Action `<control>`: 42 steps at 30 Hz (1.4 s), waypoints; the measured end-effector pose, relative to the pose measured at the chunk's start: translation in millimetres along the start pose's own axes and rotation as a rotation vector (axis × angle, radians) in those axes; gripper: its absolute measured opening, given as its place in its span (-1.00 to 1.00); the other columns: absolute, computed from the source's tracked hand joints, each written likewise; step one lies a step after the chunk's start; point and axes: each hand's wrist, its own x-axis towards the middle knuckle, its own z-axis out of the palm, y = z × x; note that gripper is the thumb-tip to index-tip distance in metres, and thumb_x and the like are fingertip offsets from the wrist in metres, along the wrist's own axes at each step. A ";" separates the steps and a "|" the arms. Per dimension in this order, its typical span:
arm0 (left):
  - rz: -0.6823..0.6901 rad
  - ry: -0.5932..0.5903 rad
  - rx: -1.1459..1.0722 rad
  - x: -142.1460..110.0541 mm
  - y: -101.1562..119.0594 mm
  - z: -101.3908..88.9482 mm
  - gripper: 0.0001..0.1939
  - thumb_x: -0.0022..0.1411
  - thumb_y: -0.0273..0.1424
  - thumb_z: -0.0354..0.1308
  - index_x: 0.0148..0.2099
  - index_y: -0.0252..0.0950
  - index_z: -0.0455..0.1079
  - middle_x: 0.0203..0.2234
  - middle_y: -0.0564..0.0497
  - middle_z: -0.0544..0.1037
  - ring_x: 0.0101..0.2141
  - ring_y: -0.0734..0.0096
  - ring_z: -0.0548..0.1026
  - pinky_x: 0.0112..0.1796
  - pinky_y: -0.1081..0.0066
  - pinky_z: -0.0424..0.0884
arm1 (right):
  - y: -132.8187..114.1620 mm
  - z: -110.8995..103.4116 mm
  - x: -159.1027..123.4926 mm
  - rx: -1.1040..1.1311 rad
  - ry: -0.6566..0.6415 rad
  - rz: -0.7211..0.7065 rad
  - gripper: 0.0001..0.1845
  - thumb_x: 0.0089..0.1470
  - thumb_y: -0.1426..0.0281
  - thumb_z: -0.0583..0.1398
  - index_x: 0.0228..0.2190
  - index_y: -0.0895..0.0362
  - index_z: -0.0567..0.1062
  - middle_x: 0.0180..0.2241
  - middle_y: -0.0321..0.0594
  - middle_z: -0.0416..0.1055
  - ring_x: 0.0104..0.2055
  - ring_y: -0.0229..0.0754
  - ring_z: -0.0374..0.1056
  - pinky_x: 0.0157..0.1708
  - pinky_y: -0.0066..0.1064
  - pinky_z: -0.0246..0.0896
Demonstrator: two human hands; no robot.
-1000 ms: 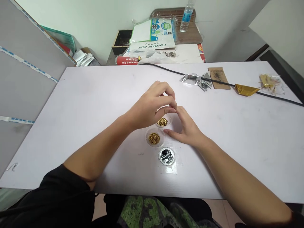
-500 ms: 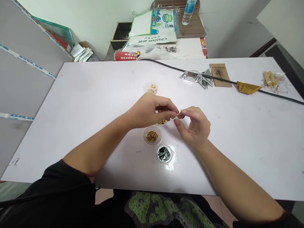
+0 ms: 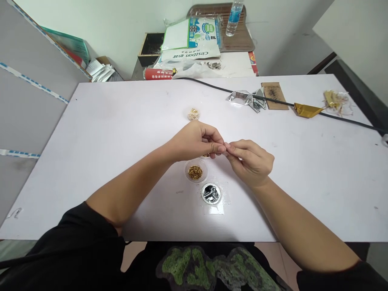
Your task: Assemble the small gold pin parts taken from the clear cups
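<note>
Above the table [image 3: 130, 113], your left hand [image 3: 198, 141] and right hand [image 3: 251, 159] pinch together, apparently for fine handling; contents cannot be told. The next move likely needs steadiness.

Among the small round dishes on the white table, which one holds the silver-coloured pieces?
It is the dish lowest in the picture; its pieces look silver, whereas the other dishes show gold-coloured ones.

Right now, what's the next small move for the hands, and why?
Probably firm up both pinches before shifting: the left hand and right hand come together at the fingertips, anything between them can't be made out, and a dish of loose gold-coloured pieces sits close by, so a dropped bit might get lost there.
</note>
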 end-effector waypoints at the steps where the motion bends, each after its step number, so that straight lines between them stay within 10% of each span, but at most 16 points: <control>1: 0.000 0.014 -0.015 -0.4 0.1 1.1 -0.68 -0.04 -0.28 0.48 -0.36 -0.41 0.51 -0.51 -0.02 0.59 -0.51 0.56 0.52 -0.48 0.58 0.43 | -0.1 -0.7 -0.4 -0.034 0.002 -0.007 -0.67 0.10 0.58 0.30 -0.14 -0.03 0.54 -0.35 -0.26 0.57 -0.46 -0.23 0.49 -0.54 -0.41 0.47; 26: -0.020 0.086 -0.103 -12.9 19.4 25.2 -0.75 0.26 -0.33 0.26 -0.36 -0.44 0.49 -0.46 -0.06 0.59 -0.53 0.62 0.48 -0.49 0.58 0.37 | 0.2 -9.8 7.0 -0.339 0.087 -0.249 -0.79 0.09 0.56 0.29 -0.25 0.03 0.52 -0.46 -0.24 0.55 -0.53 -0.23 0.44 -0.62 -0.41 0.34; 33: 0.106 0.029 0.526 -27.1 40.9 0.2 -0.78 0.29 -0.37 0.13 -0.33 -0.38 0.52 -0.54 0.05 0.55 -0.58 0.62 0.40 -0.45 0.53 0.31 | -3.0 -4.8 7.8 -0.232 0.116 -0.186 -0.79 0.05 0.61 0.28 -0.28 0.10 0.47 -0.51 -0.27 0.49 -0.53 -0.24 0.41 -0.59 -0.43 0.31; 35: 0.069 -0.157 0.747 -32.6 44.9 -4.6 -0.82 0.24 -0.37 0.16 -0.34 -0.30 0.55 -0.55 0.10 0.54 -0.64 0.64 0.35 -0.45 0.51 0.26 | -2.9 -1.8 5.9 -0.175 0.087 -0.139 -0.81 0.05 0.61 0.26 -0.30 0.12 0.45 -0.51 -0.27 0.47 -0.52 -0.24 0.39 -0.58 -0.42 0.30; 42: -0.152 -0.412 1.424 -29.6 34.3 29.5 -0.77 0.01 -0.66 0.09 -0.37 -0.38 0.56 -0.59 -0.04 0.42 -0.59 0.41 0.32 -0.53 0.38 0.07 | 2.8 4.8 0.4 -0.093 0.035 -0.072 -0.87 0.10 0.59 0.20 -0.34 0.13 0.41 -0.50 -0.24 0.43 -0.47 -0.24 0.35 -0.53 -0.42 0.28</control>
